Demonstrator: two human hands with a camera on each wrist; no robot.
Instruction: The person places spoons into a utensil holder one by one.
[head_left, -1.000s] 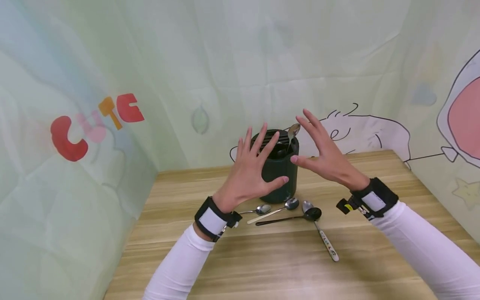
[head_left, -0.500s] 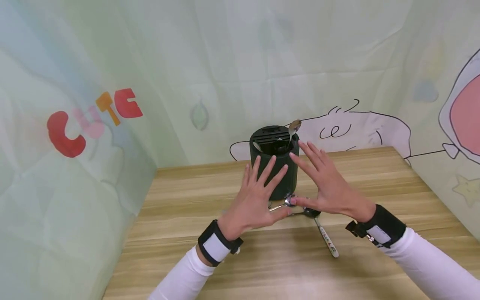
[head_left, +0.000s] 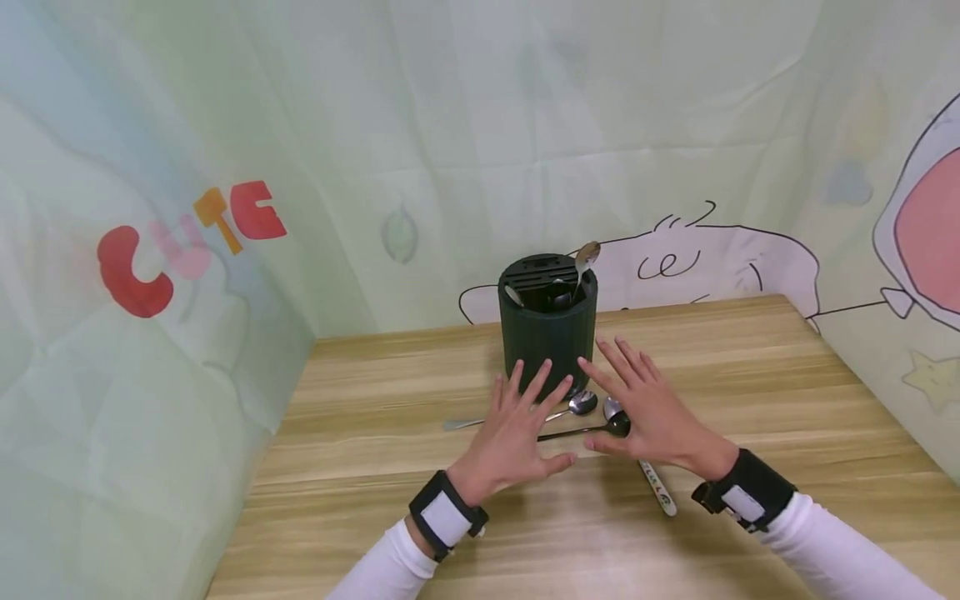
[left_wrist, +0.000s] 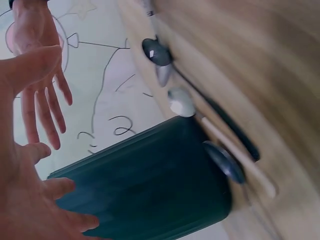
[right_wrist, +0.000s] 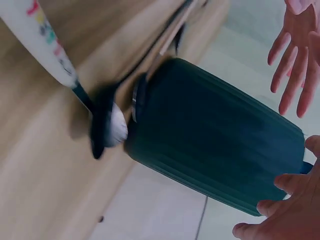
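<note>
My left hand (head_left: 508, 442) and right hand (head_left: 663, 417) hover over the wooden table with fingers spread and thumbs pointing at each other, neither holding anything. Beneath and between them lie several spoons: a black spoon (head_left: 617, 424), a pale-handled spoon (left_wrist: 240, 155) and a spoon with a white patterned handle (head_left: 657, 490). The black bowl overlaps the bowl of the patterned spoon. Another silver spoon's handle (head_left: 459, 424) shows left of my left hand; that hand hides the rest. Just beyond the fingertips stands a dark green utensil holder (head_left: 547, 337).
Inside the holder, a silver spoon (head_left: 587, 255) stands bowl up, with more spoons lower down. The holder's top has a slotted part (head_left: 542, 271) at the back. A printed cloth (head_left: 465, 125) hangs behind and beside the table (head_left: 360, 517).
Both hands have come down and toward me, from in front of the holder's top to over the spoons. The holder's opening is uncovered now. The spoons have not visibly moved.
</note>
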